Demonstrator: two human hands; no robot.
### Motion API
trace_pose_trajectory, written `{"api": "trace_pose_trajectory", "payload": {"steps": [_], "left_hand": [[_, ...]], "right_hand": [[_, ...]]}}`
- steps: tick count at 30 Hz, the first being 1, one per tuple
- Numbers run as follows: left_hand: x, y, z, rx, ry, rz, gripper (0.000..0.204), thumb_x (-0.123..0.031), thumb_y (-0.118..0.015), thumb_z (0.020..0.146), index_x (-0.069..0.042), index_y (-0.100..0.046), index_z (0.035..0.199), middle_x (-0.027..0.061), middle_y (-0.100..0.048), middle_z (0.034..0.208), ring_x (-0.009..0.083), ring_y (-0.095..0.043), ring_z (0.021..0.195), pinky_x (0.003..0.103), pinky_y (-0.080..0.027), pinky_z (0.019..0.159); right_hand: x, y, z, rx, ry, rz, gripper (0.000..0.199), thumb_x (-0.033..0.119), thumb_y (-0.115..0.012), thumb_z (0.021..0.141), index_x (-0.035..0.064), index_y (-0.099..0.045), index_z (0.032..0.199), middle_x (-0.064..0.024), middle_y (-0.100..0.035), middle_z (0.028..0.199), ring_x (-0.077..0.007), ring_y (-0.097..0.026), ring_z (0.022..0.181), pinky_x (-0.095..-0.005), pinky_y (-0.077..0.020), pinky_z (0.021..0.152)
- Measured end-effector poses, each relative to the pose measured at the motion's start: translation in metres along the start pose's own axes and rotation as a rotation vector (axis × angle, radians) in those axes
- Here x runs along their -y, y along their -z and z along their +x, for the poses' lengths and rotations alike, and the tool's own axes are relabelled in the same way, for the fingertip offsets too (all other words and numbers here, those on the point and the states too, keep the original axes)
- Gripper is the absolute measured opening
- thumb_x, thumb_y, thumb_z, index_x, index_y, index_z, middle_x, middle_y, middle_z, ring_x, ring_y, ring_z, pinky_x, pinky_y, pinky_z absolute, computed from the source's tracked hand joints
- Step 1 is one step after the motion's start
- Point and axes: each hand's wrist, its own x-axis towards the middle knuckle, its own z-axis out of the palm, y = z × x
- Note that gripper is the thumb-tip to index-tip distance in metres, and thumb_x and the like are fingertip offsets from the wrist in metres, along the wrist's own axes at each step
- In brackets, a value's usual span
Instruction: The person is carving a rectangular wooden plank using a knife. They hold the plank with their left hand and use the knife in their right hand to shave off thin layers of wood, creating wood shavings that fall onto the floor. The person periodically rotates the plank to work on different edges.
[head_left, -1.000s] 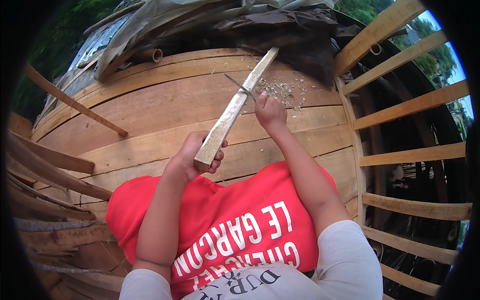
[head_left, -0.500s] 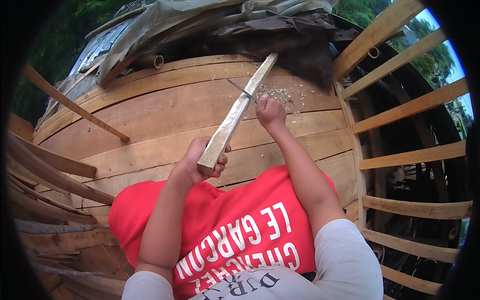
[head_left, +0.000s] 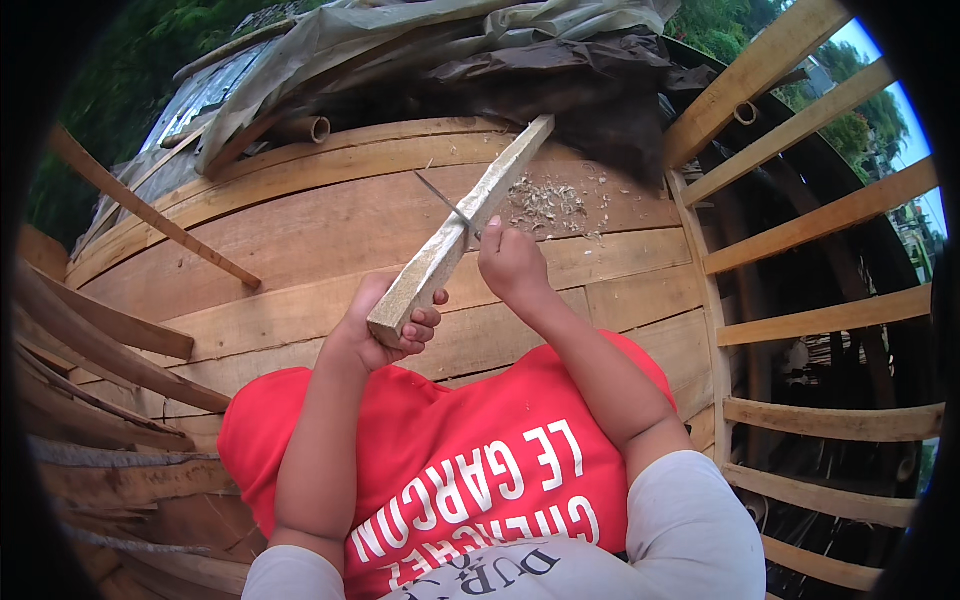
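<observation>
- Fingers of my left hand (head_left: pixel 385 325) wrapped tight round the near end of the stick (head_left: pixel 455 235), thumb side up, stick angled away from me toward the tarp (head_left: pixel 450 50).
- Right hand (head_left: pixel 512 265) closed on the knife handle; the blade (head_left: pixel 445 200) lies across the stick about midway, thin and dark, tip poking out to the left.
- The stick's far end rests on the planks (head_left: pixel 330 230), near end lifted in my fist, so it sits as a ramp over the wooden deck.
- Shavings (head_left: pixel 548 203) lie scattered just beside the far part of the stick, on the plank to its right.
- To shave well here, I reckon I want the blade at a shallow angle, strokes running away from my body and away from the left fist, thin curls rather than deep bites.
- Left grip should stay well behind the edge, as it sits now; the far end needs to press firm on the plank so the stick doesn't skate.
- A loose lath (head_left: pixel 150 210) lies off to my left, slats (head_left: pixel 800 170) to the right, red shirt (head_left: pixel 450 470) below.
</observation>
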Motion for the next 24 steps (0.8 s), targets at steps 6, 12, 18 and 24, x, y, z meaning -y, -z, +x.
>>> {"api": "trace_pose_trajectory", "payload": {"steps": [6,12,18,24], "left_hand": [[0.022,-0.031,0.009,-0.183,-0.060,0.161,0.032,-0.031,-0.036,0.096,-0.004,-0.053,0.097,0.0008,-0.049,0.059,0.0092,-0.043,0.042,0.023,-0.034,0.036],[0.008,-0.009,0.003,-0.140,-0.046,0.129,0.031,-0.030,-0.035,0.096,-0.005,-0.053,0.096,0.0008,-0.048,0.056,0.0091,-0.043,0.040,0.022,-0.034,0.035],[0.017,-0.029,0.007,-0.201,-0.034,0.161,0.031,-0.031,-0.034,0.096,-0.005,-0.052,0.095,0.0010,-0.048,0.058,0.0094,-0.043,0.042,0.022,-0.033,0.036],[0.013,-0.010,0.005,-0.171,-0.055,0.158,0.032,-0.032,-0.035,0.096,-0.006,-0.053,0.095,0.0013,-0.048,0.059,0.0107,-0.042,0.043,0.024,-0.032,0.038]], "right_hand": [[-0.034,0.015,0.012,0.076,0.174,-0.109,0.059,0.033,-0.038,0.098,0.0021,-0.065,0.056,-0.0246,-0.059,0.056,-0.0457,-0.061,0.056,-0.0557,-0.0518,0.059],[0.012,0.009,-0.006,0.134,-0.060,-0.139,0.059,0.035,-0.037,0.099,-0.0003,-0.068,0.065,-0.0244,-0.060,0.058,-0.0439,-0.063,0.059,-0.0547,-0.0524,0.062],[-0.059,0.014,0.028,0.112,0.096,-0.178,0.057,0.033,-0.038,0.098,-0.0005,-0.068,0.064,-0.0252,-0.064,0.064,-0.0439,-0.066,0.065,-0.0560,-0.0523,0.066],[0.003,0.008,0.007,0.115,-0.070,-0.095,0.057,0.034,-0.038,0.096,-0.0009,-0.069,0.064,-0.0266,-0.064,0.066,-0.0452,-0.066,0.068,-0.0558,-0.0527,0.068]]}}
